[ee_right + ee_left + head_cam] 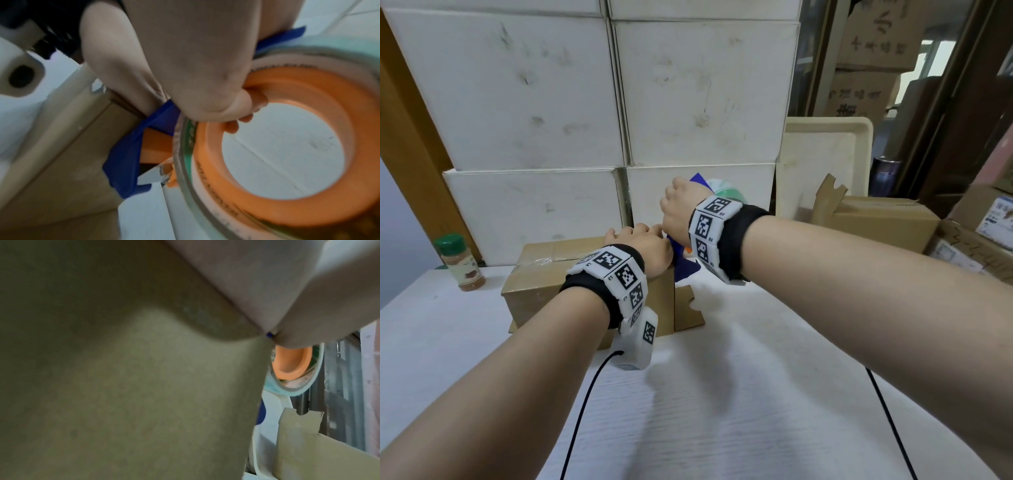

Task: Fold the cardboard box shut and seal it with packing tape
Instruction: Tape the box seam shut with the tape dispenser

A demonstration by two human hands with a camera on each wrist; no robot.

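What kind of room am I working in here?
Probably a stockroom or packing area. White cartons are stacked against the wall behind the table, brown boxes are piled at the right, and the right hand holds a tape dispenser at the box being sealed.

Looked forward-down from head height; pressed close from each wrist, sharing the tape dispenser (267, 146) beside the cardboard box (544, 274).

Scuffed white boxes (527, 92) stacked behind a white table (722, 394); brown cartons (873, 34), dark doorframe (941, 102) at right.
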